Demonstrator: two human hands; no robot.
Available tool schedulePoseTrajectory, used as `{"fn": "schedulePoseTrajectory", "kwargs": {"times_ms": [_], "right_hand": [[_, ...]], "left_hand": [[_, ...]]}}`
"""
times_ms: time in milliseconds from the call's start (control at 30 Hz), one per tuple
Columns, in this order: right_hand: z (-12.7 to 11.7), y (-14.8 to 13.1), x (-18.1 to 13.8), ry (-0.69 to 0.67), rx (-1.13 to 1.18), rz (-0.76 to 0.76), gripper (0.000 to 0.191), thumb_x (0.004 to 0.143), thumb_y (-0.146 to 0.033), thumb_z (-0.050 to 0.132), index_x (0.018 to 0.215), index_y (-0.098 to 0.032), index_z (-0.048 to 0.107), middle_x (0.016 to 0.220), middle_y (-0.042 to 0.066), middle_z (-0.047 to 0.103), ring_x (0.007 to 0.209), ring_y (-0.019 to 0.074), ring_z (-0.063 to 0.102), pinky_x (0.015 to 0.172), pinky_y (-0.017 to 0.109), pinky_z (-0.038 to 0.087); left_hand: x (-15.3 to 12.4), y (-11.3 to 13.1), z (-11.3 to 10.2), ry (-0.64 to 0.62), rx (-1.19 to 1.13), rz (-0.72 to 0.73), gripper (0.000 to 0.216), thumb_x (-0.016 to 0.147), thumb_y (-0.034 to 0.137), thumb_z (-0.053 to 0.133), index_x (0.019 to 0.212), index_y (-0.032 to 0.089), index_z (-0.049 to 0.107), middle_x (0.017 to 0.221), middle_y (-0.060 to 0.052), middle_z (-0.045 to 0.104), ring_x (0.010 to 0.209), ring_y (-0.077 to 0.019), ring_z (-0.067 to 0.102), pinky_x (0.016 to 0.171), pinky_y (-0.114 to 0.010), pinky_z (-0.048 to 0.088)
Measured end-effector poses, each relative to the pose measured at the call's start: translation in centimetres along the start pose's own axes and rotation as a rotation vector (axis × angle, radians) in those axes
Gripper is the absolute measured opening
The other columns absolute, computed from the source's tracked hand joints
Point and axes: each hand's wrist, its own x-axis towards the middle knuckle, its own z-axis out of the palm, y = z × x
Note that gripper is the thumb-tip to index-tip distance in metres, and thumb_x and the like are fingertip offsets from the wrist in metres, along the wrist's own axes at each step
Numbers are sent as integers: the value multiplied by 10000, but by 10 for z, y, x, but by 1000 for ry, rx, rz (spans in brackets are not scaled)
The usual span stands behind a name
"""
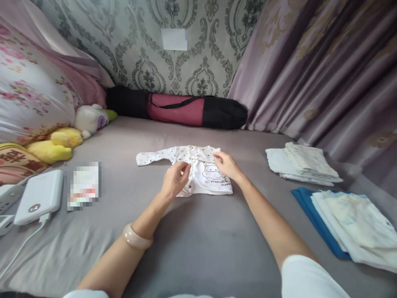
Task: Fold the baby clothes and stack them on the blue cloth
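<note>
A small white baby top [204, 174] with a cartoon print lies flat on the grey bed sheet [192, 240], one long sleeve stretched out to the left. My left hand [174, 181], with a pale bangle on the wrist, pinches the fabric near the garment's middle. Over the top's right part, my right hand [227, 164] pinches the cloth with its fingertips. Both hands rest on the garment.
Folded white cloths [302, 164] lie at the right, and more light cloths on a blue one [350, 225] nearer me. A white power bank [39, 196] with cable, plush toys [66, 138] and a floral pillow [31, 91] sit left. A red-black bag [186, 109] lies by the wall.
</note>
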Motion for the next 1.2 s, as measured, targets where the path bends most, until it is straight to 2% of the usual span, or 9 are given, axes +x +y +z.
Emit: {"fn": "schedulePoseTrajectory", "kwargs": {"times_ms": [67,167,400,567,733,900,1000,1100,1200], "right_hand": [[-2,-9,-29,-77,2,-122,189,883,-206,524,969,-199,693,1007,48,685,910,161,631,859,284,473],[7,-30,-62,-161,-66,-219,97,863,-208,591,908,-218,676,952,28,656,877,152,607,797,255,450],[34,-59,-75,-200,-373,-139,162,926,-266,495,946,-198,641,987,72,643,906,191,611,752,266,411],[26,-53,-61,-162,-216,-2,176,866,-223,490,793,-200,649,822,35,675,766,164,604,686,245,393],[13,-48,-49,-123,105,16,169,840,-235,501,757,-186,639,723,-15,654,662,126,567,655,221,404],[22,-57,-59,-244,33,-25,181,878,-245,507,862,-198,681,793,9,682,711,142,602,658,234,411],[25,-66,-71,-313,-80,-137,221,917,-225,478,915,-200,697,928,49,696,868,175,635,747,255,430],[19,-69,-78,-314,-167,-215,283,955,-219,422,949,-206,705,987,63,695,936,186,638,808,274,447],[12,-56,-83,-192,-267,-218,366,981,-219,343,1154,-180,662,1241,107,635,1170,209,560,1000,334,399]], "left_hand": [[2,-3,-3,-90,65,-66,240,899,344,456,834,214,646,778,-21,683,710,-166,606,646,-257,413],[0,1,1,-221,194,-77,231,885,327,471,812,209,655,763,-36,687,708,-183,617,621,-262,387],[-15,14,7,-357,356,-7,161,869,280,522,890,175,642,864,-79,699,824,-212,645,680,-278,405],[-16,8,7,-360,322,18,159,836,279,581,921,153,628,869,-83,694,843,-217,638,715,-282,417],[-15,10,6,-349,237,45,210,827,138,461,882,162,663,832,-70,702,789,-194,635,689,-271,404],[-11,14,1,-390,219,-17,202,792,176,482,766,172,682,727,-65,685,705,-193,625,631,-269,400],[-7,8,1,-235,249,-83,236,826,188,449,830,173,684,774,-79,689,748,-212,638,661,-290,441],[-4,-2,11,-81,192,153,306,891,189,397,1058,164,652,1040,-113,688,985,-224,634,836,-332,484],[-6,-9,28,-142,215,416,415,963,276,346,1313,152,531,1380,-137,544,1330,-254,445,1078,-416,374]]}}
